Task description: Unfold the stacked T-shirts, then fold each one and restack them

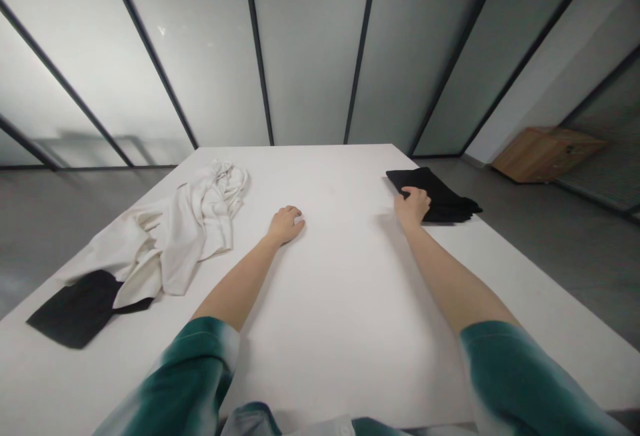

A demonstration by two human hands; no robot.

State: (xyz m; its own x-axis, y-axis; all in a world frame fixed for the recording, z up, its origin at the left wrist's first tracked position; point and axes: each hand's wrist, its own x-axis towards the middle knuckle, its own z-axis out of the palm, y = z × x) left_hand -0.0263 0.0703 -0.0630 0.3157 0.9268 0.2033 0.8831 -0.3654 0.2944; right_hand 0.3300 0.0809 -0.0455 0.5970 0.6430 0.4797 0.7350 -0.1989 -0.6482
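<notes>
My left hand (287, 225) rests on the white table (320, 303) with fingers slightly bent and thumb apart, holding nothing. At the right edge of the table lies a folded black garment (440, 196), its layers stacked flat. The curled fingers of my right hand (413, 207) close on the near left edge of this garment; their tips are partly hidden. Left of my left hand lies a crumpled heap of white clothing (180, 229). A piece of black cloth (80, 309) sticks out from under the heap's near end.
Frosted glass panels (310, 49) with dark frames stand behind the table. A wooden cabinet (540, 153) sits on the grey floor (560, 236) at the far right. The table's right edge runs close beside the folded black garment.
</notes>
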